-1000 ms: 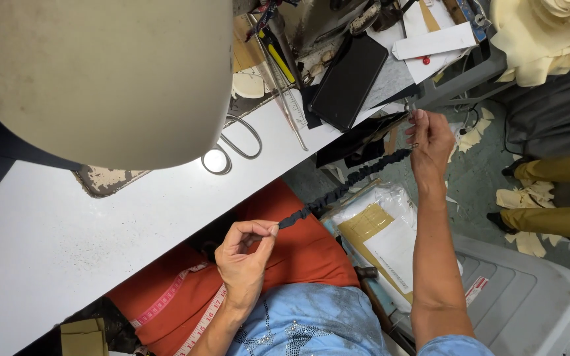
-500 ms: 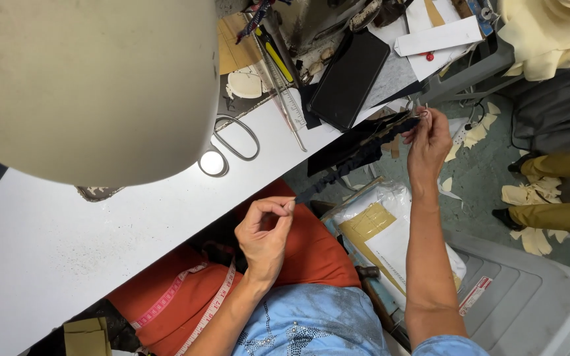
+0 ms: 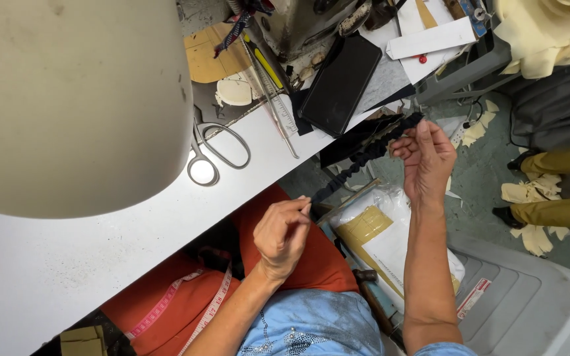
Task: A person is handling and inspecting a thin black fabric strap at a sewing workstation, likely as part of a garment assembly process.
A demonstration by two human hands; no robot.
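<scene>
The dark gathered strip [image 3: 364,158] stretches in the air just off the worktop [image 3: 100,264] edge. Your left hand [image 3: 284,232] pinches its lower end; your right hand [image 3: 427,158] grips its upper end. Scissors [image 3: 216,151] lie on the worktop, well left of the strip.

Bright even light, sharp focus, soft shadows

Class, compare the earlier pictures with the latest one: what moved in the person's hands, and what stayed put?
The left hand moved in toward the right hand half a second ago, then drew back, so the gathered dark strip now runs stretched between them again. Both hands kept their pinch on its ends. The scissors and the white table stayed unchanged.
</scene>
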